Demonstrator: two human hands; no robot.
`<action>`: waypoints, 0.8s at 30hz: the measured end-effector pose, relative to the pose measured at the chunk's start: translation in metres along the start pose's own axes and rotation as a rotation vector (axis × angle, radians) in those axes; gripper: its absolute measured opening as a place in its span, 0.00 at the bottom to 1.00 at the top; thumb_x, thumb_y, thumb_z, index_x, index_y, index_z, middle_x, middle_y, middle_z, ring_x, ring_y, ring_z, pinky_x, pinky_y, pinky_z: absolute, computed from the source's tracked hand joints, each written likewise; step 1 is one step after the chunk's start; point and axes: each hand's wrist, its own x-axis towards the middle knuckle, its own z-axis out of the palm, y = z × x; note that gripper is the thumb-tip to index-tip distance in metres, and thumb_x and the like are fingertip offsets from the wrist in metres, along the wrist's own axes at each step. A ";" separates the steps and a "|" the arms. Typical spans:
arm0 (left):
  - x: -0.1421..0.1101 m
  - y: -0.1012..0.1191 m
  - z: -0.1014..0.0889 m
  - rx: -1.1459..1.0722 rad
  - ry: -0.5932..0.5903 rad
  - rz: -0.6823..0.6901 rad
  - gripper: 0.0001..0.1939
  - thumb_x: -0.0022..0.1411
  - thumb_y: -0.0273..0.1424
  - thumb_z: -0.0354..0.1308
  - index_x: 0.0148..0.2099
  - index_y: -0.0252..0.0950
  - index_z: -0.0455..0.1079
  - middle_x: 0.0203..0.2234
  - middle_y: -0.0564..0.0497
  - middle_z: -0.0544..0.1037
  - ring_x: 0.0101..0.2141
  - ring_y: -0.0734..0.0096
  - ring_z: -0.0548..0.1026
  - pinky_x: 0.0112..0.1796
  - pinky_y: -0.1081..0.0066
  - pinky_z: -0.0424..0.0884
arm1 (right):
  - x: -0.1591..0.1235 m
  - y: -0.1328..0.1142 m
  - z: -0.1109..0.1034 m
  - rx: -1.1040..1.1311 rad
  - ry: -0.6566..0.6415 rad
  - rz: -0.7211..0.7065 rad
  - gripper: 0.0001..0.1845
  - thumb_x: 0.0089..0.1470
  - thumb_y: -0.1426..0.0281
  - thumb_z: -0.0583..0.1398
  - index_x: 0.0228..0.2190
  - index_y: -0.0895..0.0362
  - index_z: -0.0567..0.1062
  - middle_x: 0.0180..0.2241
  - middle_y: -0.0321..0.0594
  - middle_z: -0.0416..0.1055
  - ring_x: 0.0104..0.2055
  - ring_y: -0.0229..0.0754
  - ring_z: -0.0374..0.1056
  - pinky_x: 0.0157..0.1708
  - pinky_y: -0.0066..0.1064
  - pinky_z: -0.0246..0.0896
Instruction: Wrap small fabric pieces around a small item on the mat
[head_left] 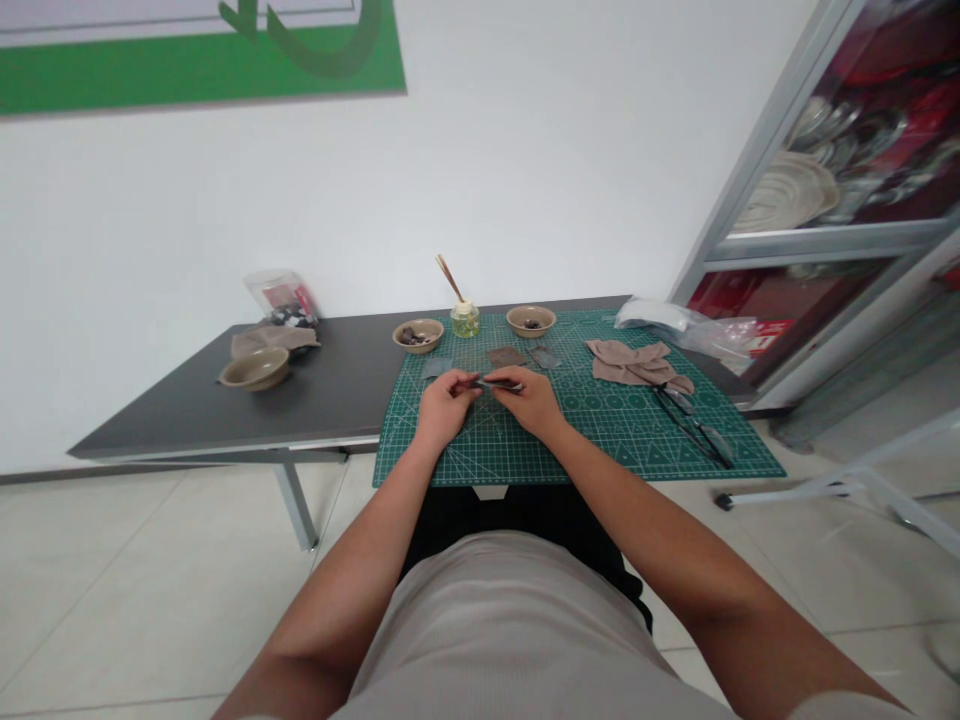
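My left hand and my right hand come together above the green cutting mat. The right fingers pinch a small dark flat piece, partly hidden by the fingers. Fingers of the left hand are closed at its other side; what they hold is too small to make out. Just beyond the hands lie a brown flat square, a clear grey piece and a pale translucent sheet.
Bowls with dark bits, one at left and one at right, flank a reed diffuser. Rightward lie a brown cloth, eyeglasses and a plastic bag. Another bowl stands on the dark table.
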 end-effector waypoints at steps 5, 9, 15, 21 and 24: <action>0.000 -0.001 -0.001 -0.012 0.001 0.001 0.11 0.51 0.29 0.61 0.39 0.37 0.75 0.23 0.57 0.72 0.25 0.76 0.69 0.30 0.74 0.65 | -0.001 -0.002 0.000 -0.019 -0.040 -0.068 0.09 0.51 0.72 0.61 0.35 0.51 0.80 0.37 0.37 0.78 0.40 0.41 0.73 0.42 0.34 0.67; 0.000 -0.003 -0.001 -0.049 0.037 -0.007 0.07 0.49 0.30 0.64 0.33 0.36 0.71 0.20 0.59 0.69 0.23 0.78 0.67 0.27 0.75 0.63 | -0.001 -0.005 0.000 -0.072 0.048 0.015 0.07 0.50 0.70 0.61 0.33 0.53 0.79 0.34 0.37 0.78 0.37 0.41 0.73 0.40 0.33 0.67; 0.000 -0.003 0.001 -0.270 0.006 -0.051 0.13 0.48 0.31 0.65 0.38 0.34 0.73 0.26 0.53 0.77 0.29 0.72 0.75 0.34 0.70 0.71 | 0.002 -0.010 -0.002 -0.136 0.157 0.179 0.10 0.49 0.66 0.62 0.36 0.54 0.74 0.34 0.38 0.76 0.34 0.43 0.71 0.37 0.33 0.64; 0.000 -0.002 -0.002 -0.155 0.083 -0.003 0.12 0.51 0.35 0.65 0.37 0.35 0.76 0.29 0.51 0.79 0.30 0.71 0.75 0.36 0.69 0.71 | 0.008 0.001 0.002 -0.174 0.023 0.272 0.18 0.48 0.62 0.64 0.40 0.54 0.69 0.37 0.39 0.75 0.37 0.44 0.71 0.39 0.36 0.64; 0.000 -0.001 -0.002 -0.126 0.149 0.019 0.11 0.51 0.34 0.64 0.37 0.35 0.76 0.28 0.52 0.78 0.28 0.73 0.74 0.35 0.71 0.70 | 0.011 0.008 0.008 -0.227 -0.005 0.307 0.23 0.45 0.61 0.66 0.42 0.54 0.68 0.36 0.40 0.75 0.37 0.46 0.71 0.40 0.39 0.65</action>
